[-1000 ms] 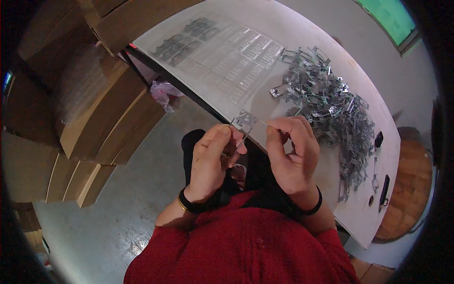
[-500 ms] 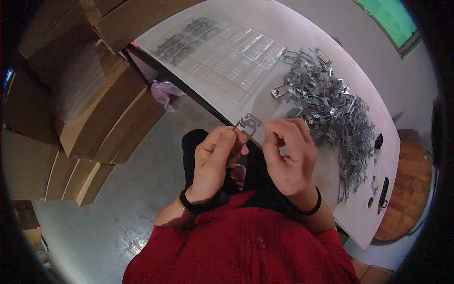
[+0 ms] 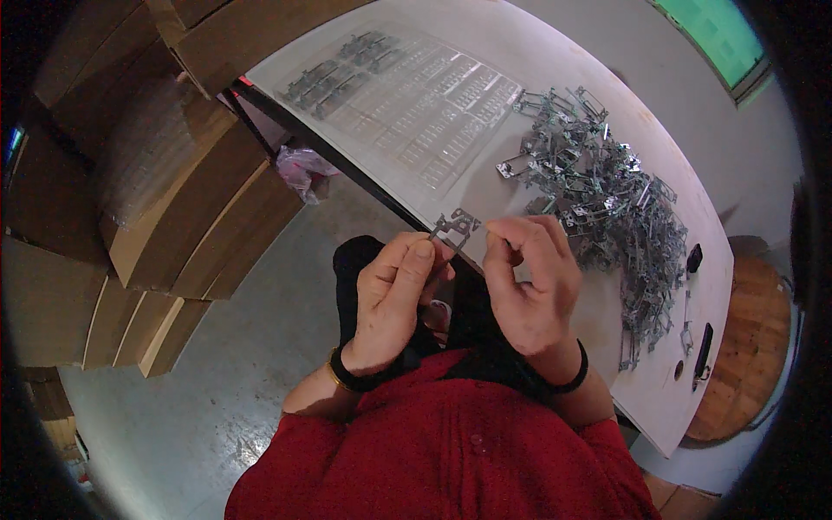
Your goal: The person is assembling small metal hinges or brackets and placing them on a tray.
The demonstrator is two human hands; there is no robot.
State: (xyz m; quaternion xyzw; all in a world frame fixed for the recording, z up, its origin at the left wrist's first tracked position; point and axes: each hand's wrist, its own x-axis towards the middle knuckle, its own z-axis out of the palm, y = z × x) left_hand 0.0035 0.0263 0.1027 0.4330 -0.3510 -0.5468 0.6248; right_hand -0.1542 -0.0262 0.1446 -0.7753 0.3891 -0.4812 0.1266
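Note:
My left hand (image 3: 392,282) pinches a small grey metal bracket (image 3: 457,225) between thumb and fingers. The bracket's cut-out end sticks up beyond the fingertips, near the table's front edge. Just to its right, my right hand (image 3: 533,282) has thumb and forefinger pressed together, apart from the bracket; whether anything small is between them I cannot make out. Farther right on the table lies a big tangled heap of similar metal brackets (image 3: 598,191). Toward the back left, a clear plastic tray (image 3: 425,113) holds rows of parts, with several grey brackets (image 3: 338,74) at its far left end.
The white table (image 3: 485,186) curves from the back left to the lower right. At its right end lie dark small objects (image 3: 703,351), with a round wooden stool (image 3: 745,347) beyond. Cardboard boxes (image 3: 199,208) are stacked on the left, and a plastic bag (image 3: 301,169) hangs under the table.
The bracket has turned slightly in my left fingers, so its upper end shows at a different angle. My right fingertips have shifted only a little beside it.

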